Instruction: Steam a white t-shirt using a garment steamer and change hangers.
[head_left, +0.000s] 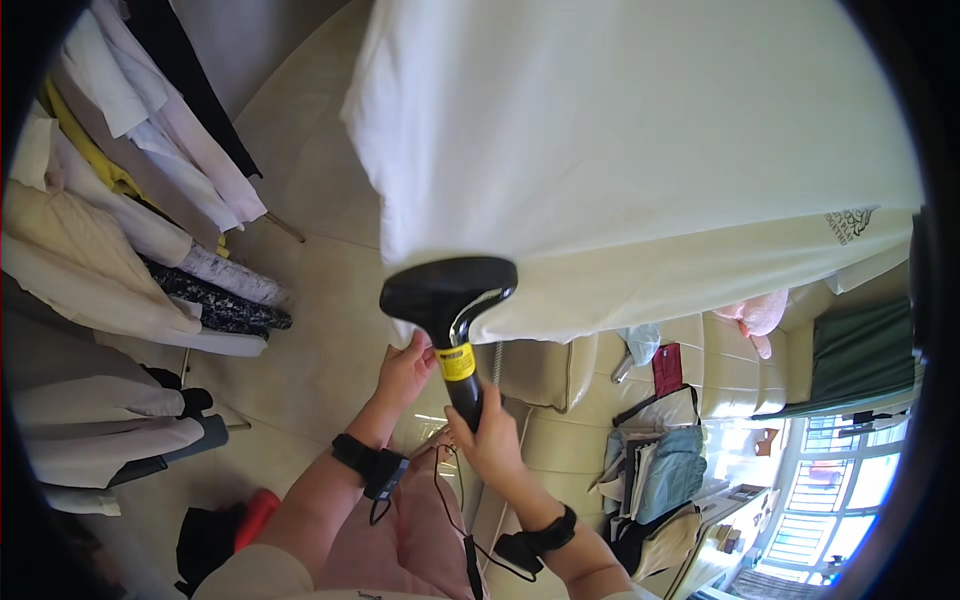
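Observation:
A white cloth garment (600, 150) with a small dark print hangs in front of me and fills the upper part of the view. My right hand (491, 442) grips the handle of a black garment steamer head (450, 292) with a yellow label. The head's broad end lies over the garment's lower left corner. Just left of the handle, my left hand (405, 367) pinches the garment's bottom edge between thumb and fingers. From below the head, a ribbed hose (497, 361) is partly visible. The side of the head facing the cloth is hidden.
Clothes (150, 195) hang on racks along the left. To the right stands a cream leather sofa (555, 450) with folded clothes (667, 472) and a dark red pouch (667, 369) on it. A thin black cable (442, 495) runs between my forearms. A red object (256, 517) is at lower left.

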